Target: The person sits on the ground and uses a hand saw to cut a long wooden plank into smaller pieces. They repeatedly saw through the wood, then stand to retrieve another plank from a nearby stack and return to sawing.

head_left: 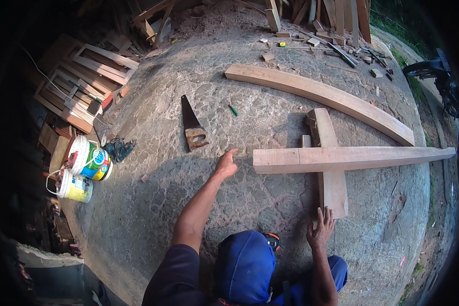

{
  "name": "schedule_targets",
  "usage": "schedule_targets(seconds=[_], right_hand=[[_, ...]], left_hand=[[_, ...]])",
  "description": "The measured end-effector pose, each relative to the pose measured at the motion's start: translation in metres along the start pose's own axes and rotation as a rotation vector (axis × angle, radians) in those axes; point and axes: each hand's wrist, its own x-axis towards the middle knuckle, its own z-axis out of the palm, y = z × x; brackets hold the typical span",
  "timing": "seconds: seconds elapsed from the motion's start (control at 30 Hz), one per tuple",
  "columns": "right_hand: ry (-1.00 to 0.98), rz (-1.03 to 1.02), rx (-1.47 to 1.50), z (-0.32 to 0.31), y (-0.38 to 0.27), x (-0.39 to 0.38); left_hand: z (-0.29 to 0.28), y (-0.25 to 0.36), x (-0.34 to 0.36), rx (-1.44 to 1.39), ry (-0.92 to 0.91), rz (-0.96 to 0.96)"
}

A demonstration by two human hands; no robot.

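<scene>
My left hand (226, 164) reaches out over the concrete, holding nothing, its index finger stretched forward. It is between a handsaw (191, 117) and the near-left end of a long timber beam (362, 158), touching neither. A thin line crosses the beam near that end. The beam lies across a shorter wooden block (334, 191). My right hand (321, 229) has its fingers apart, with the fingertips at the near end of that block. Beyond the saw lies a small green pen-like thing (233, 109). A black and orange tape measure (273, 241) sits beside my knee, partly hidden.
A second, curved beam (321, 97) lies farther back. Two paint buckets (89, 159) stand at left, near wooden frames (81, 84). Offcuts (268, 56) and leaning planks are scattered at the back. A motorcycle (436, 76) stands at far right.
</scene>
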Motion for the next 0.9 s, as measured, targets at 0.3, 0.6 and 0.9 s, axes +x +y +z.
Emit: schedule_targets(seconds=[0.3, 0.6, 0.9], right_hand=[[-0.262, 0.138, -0.153, -0.035, -0.036, 0.045], [-0.201, 0.095, 0.295, -0.006, -0.090, 0.092], [-0.419, 0.287, 0.580, -0.013, -0.124, -0.012]], left_hand=[[-0.029, -0.123, 0.081, 0.330, 0.093, -0.441], [-0.044, -0.122, 0.119, 0.387, 0.032, -0.520], [-0.049, -0.127, 0.069, 0.629, 0.005, -0.509]])
